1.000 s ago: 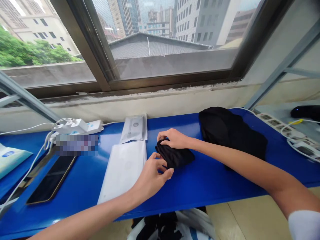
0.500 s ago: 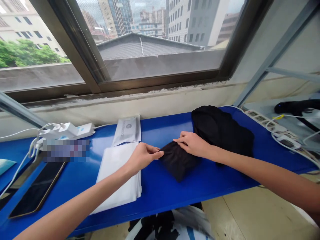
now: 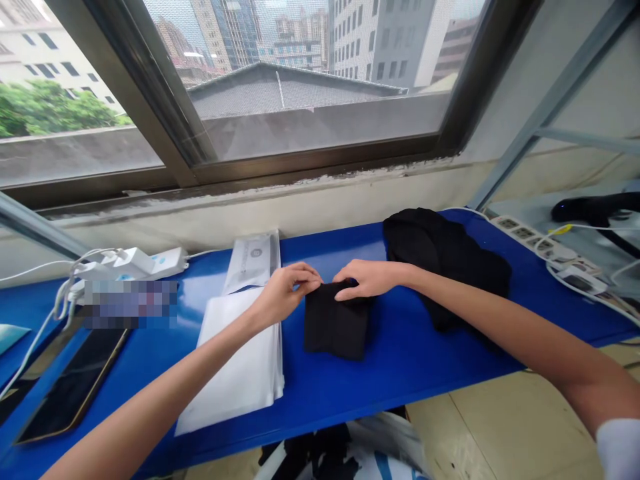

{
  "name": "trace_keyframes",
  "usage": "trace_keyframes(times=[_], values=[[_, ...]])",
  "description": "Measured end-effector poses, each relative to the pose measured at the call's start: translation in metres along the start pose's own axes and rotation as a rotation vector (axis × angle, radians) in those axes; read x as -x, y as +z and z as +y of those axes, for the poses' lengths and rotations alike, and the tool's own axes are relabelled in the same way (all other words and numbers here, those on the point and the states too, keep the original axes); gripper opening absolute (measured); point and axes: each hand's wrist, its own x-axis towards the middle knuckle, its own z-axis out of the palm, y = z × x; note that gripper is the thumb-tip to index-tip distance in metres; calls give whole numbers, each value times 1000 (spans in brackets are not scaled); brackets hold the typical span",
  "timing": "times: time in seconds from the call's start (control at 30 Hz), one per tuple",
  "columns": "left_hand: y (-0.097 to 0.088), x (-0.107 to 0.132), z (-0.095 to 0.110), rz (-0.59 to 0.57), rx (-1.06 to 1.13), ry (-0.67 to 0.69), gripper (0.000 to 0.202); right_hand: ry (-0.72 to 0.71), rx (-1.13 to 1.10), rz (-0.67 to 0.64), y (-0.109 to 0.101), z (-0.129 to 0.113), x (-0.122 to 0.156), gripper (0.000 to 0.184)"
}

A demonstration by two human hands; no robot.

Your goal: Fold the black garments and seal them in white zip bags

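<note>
"Along the blue tabletop [image 3: 425, 353], what's at the left hand [image 3: 285, 293]?"

"A white paper stack [image 3: 235, 360] lies under its wrist; it seems pinched on the black folded cloth's [image 3: 336, 330] corner, hard to tell. The right hand [image 3: 367, 280] clamps the other corner, before a black garment heap [image 3: 445, 267]."

"Advice?"

"Pinch evenly, keeping the cloth flat."

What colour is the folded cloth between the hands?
The folded cloth is plain black, clearest in the head view.

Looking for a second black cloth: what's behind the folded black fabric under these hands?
Behind the folded black fabric, past the right hand, a crumpled black cloth heap lies on the blue bench. Whatever lies beneath that heap is covered and cannot be seen.
</note>
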Motion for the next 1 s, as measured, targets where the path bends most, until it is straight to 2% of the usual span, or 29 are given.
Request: trace_keyframes(times=[0.07,0.17,0.23,0.27,0.33,0.4,0.53,0.63,0.7,0.77,0.8,0.87,0.93,1.0], values=[[-8,-3,4,71,115,0,24,8,-86,114,-6,-6,-2,35],[-19,-5,6,104,323,-121,58,44,-227,351,-13,-17,-5,40],[-28,-5,5,74,438,-227,77,55,-386,414,-16,-24,-8,39],[-32,-5,5,68,474,-265,79,56,-488,413,-17,-28,-9,37],[-40,-5,8,84,486,-292,74,50,-687,384,-21,-35,-10,36],[-46,-6,17,88,450,-257,65,52,-779,354,-26,-43,-12,40],[-52,-9,38,40,387,-139,59,85,-633,390,-33,-55,-20,47],[-54,-6,40,181,342,-128,62,107,-695,502,-30,-59,-27,43],[-54,5,32,308,289,-167,53,125,-875,624,-26,-57,-26,41],[-49,25,19,354,116,-264,43,188,-1049,725,-21,-54,-20,40],[-45,38,12,338,-12,-327,44,242,-1115,743,-18,-52,-14,39],[-34,65,-1,235,-250,-433,46,350,-1208,739,-11,-47,-1,39],[-23,89,-10,141,-330,-474,42,392,-1260,729,0,-45,12,42],[-17,104,-12,96,-324,-474,35,382,-1286,708,15,-48,22,47]])
